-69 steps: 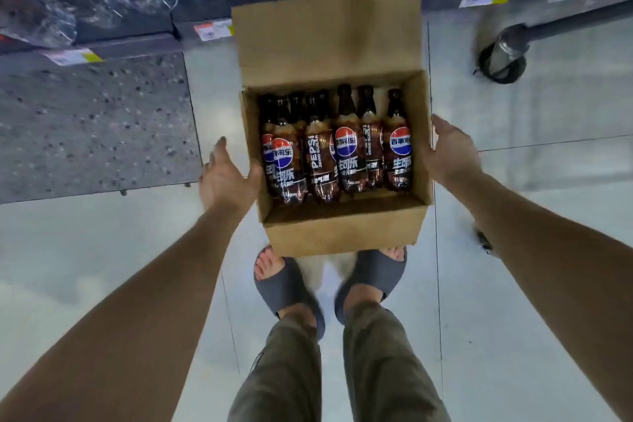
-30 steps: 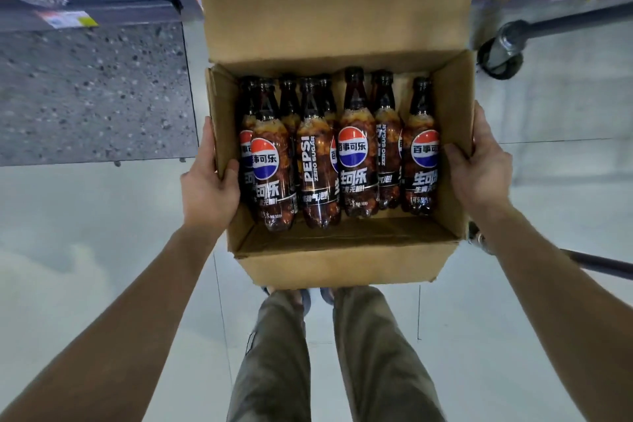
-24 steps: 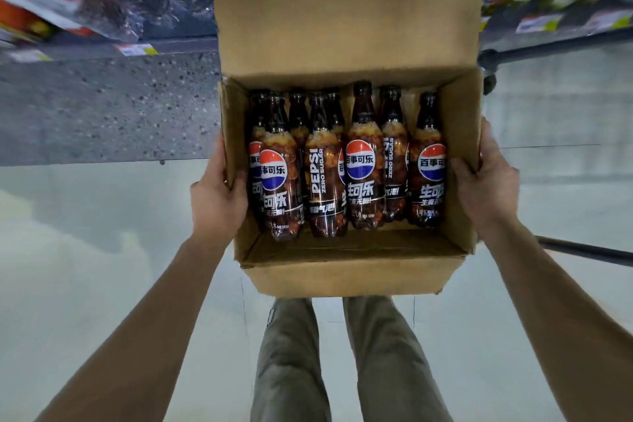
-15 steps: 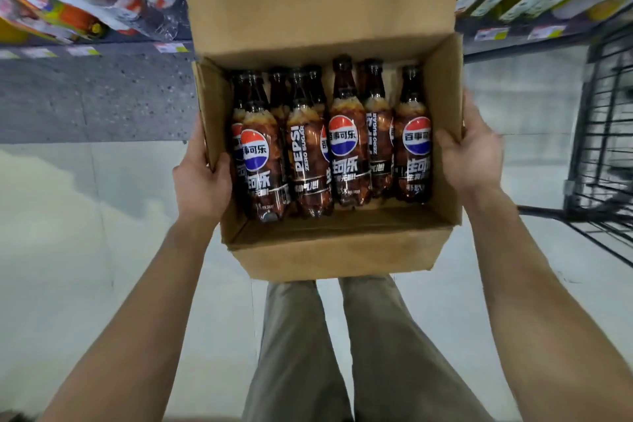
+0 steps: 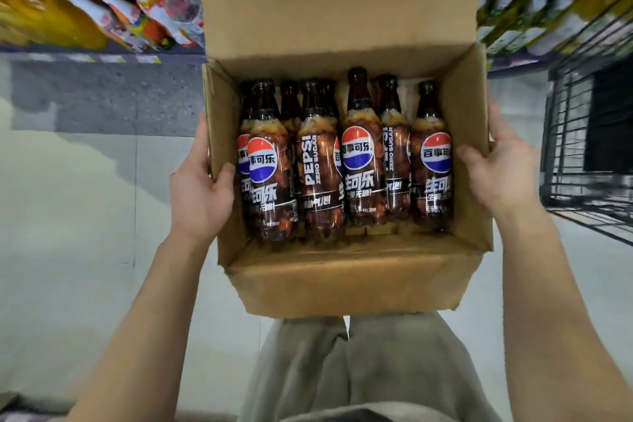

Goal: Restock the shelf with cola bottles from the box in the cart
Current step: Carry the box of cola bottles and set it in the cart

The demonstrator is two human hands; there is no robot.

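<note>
Carrying the Cola Box, Nothing Shelved Yet

Holding the open cardboard box [image 5: 346, 279] at the centre of the frame, we carry it above the floor in front of our legs. Our left hand [image 5: 198, 197] clamps the left wall, thumb hooked over the rim inside, fingers out of sight behind it. Our right hand [image 5: 498, 169] presses the right wall, thumb curled over the edge. Both hands are closed on the box and nothing else.

We judge the task to be at an early stage: the cola bottles [image 5: 358, 156] stand upright in the box in crowded rows, none in hand, and the box is out of the wire cart [image 5: 589, 154], which sits at the right edge. Every bottle remains to be shelved. The shelves [image 5: 102, 20] across the top are blurred, so we cannot tell which slot is for cola.

Labels read "PEPSI ZERO SUGAR" and "百事可乐" on a red, white and blue globe. Smaller print is unreadable.
</note>
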